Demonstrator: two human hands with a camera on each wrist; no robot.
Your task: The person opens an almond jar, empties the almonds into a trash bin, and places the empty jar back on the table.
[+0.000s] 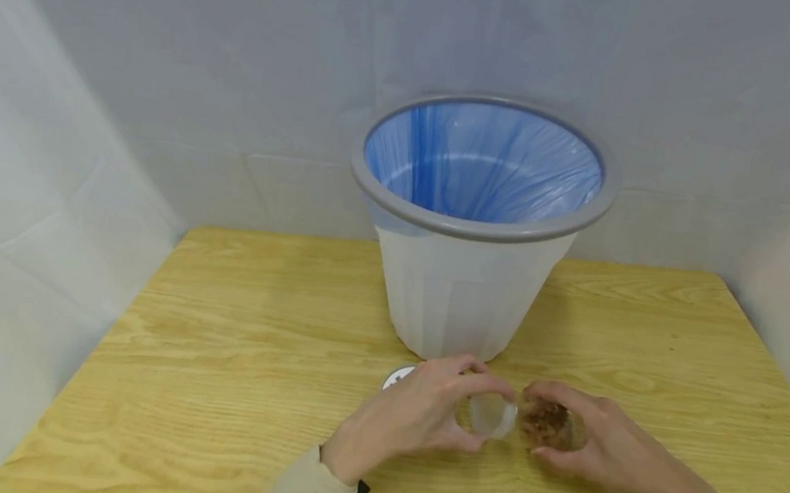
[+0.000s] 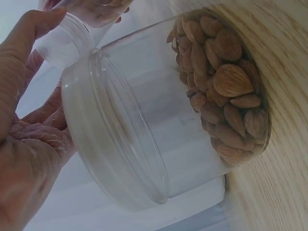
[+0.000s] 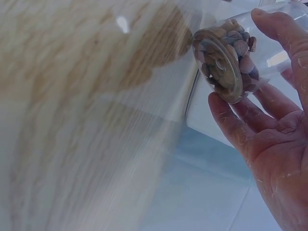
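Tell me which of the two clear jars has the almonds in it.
The jar in the right hand: the almond jar shows brown nuts inside. The empty jar gripped by the left hand looks clear.

Table (image 1: 210,356): bin (image 1: 466,286) stands at rear centre, liner bag (image 1: 483,163) inside it. Before the bin, left hand (image 1: 413,421) and right hand (image 1: 598,445) meet side by side, a jar (image 1: 550,423) of almonds (image 2: 226,82) lying between them. Lid (image 1: 397,377) lies behind the left hand.
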